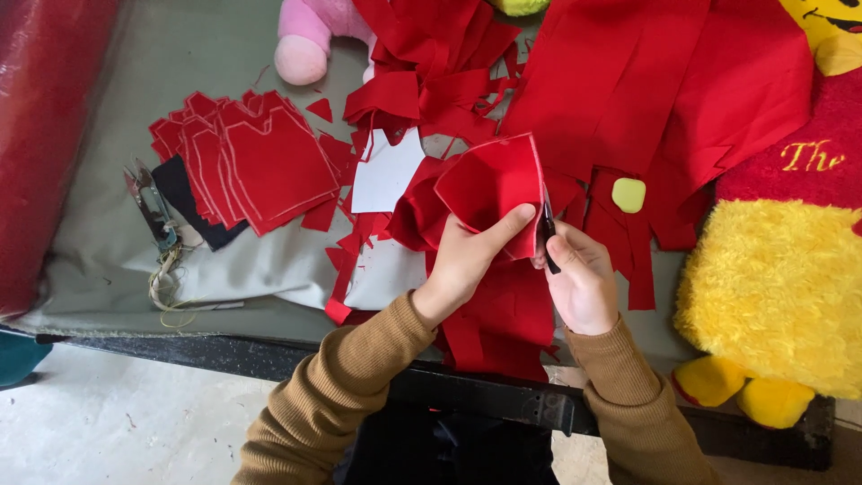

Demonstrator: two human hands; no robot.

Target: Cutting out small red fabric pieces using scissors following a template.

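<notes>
Head view of a cutting table. The left hand (469, 256) pinches a curved piece of red cloth (492, 184) between thumb and closed fingers, holding it raised above the table near the middle of the scene. The right hand (582, 280) is curled shut around black scissors (548, 235), whose blades run near-to-far, tips pointing away from the person, along the right edge of the cloth. The cloth's long axis runs roughly left to right, with its cut edge turned toward the scissors.

Edges and room: the near table edge (224, 346) is a dark strip running left to right just under both wrists. To the left, a stack of cut red pieces (260, 166) lies beside a small thread snip (148, 202), with bare grey table cover (180, 72) beyond them, the widest open room. A white paper pattern (386, 175) lies just left of the held cloth. Far and right, a large heap of red fabric (628, 81) crowds the hands closely. A yellow plush toy (777, 287) fills the right side; a pink plush toy (310, 36) lies at the far edge.
</notes>
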